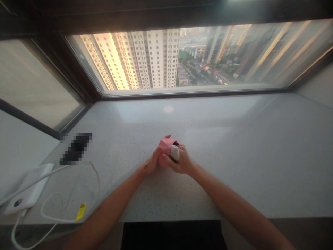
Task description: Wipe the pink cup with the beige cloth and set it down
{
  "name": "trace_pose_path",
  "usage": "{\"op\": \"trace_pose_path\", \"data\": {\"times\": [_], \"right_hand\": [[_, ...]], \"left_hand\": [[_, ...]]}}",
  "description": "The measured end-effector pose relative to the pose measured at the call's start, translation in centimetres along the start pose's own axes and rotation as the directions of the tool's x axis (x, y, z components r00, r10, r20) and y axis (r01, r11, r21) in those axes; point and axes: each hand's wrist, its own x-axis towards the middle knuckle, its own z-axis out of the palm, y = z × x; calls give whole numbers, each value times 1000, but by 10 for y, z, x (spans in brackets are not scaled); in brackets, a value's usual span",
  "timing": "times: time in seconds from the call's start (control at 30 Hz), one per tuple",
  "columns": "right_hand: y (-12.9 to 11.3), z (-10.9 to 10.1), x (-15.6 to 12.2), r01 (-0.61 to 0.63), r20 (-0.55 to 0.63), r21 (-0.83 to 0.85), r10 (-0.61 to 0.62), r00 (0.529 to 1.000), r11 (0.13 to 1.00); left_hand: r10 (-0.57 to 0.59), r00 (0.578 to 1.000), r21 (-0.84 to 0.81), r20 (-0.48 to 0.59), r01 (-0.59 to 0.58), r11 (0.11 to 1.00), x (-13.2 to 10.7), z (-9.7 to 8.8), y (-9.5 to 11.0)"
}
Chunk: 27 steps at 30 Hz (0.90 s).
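Note:
Near the middle of the sill, both my hands meet around a small pink object with a flat, folded-looking top; I cannot tell its kind. My left hand wraps its left side, with fingers behind it and the thumb on the near face. My right hand closes round a whitish, rounded piece with a dark edge, pressed against the pink object's right side. The right thumb also touches the pink surface. Whether the two pieces are joined is hidden by the fingers.
The pale speckled sill runs up to a dark-framed window. At left lie a pixelated dark object, a white power bank and a looping white cable with a yellow tag.

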Motion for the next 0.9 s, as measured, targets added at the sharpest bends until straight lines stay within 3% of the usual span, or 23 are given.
{"op": "trace_pose_path", "data": {"times": [0.07, 0.17, 0.3, 0.37, 0.47, 0.57, 0.67, 0.9], "right_hand": [[3, 0, -1, -166, -9, 173, 170, 985, 971], [7, 0, 3, -381, -18, 492, 447, 894, 783], [9, -5, 16, -410, -24, 771, 665, 747, 488], [10, -9, 21, -438, 60, 821, 707, 704, 367], [13, -14, 25, -508, 222, 834, 713, 665, 214], [16, -15, 24, -531, 304, 839, 705, 641, 121], [17, -14, 22, -544, 318, 832, 709, 630, 111], [5, -5, 19, -511, 225, 839, 738, 636, 185]], "left_hand": [[74, 997, 117, 1, -74, 990, -1, -1, 3], [261, 962, 396, 74, -269, 878, 0, -5, 7], [398, 851, 699, 343, -514, 498, 6, -15, 9], [416, 805, 758, 422, -565, 325, 9, -20, 9], [430, 761, 783, 486, -597, 173, 12, -27, 13], [388, 763, 792, 517, -599, 121, 11, -30, 17], [361, 787, 815, 501, -569, 108, 9, -30, 18], [424, 826, 828, 371, -501, 252, 5, -25, 14]]}}
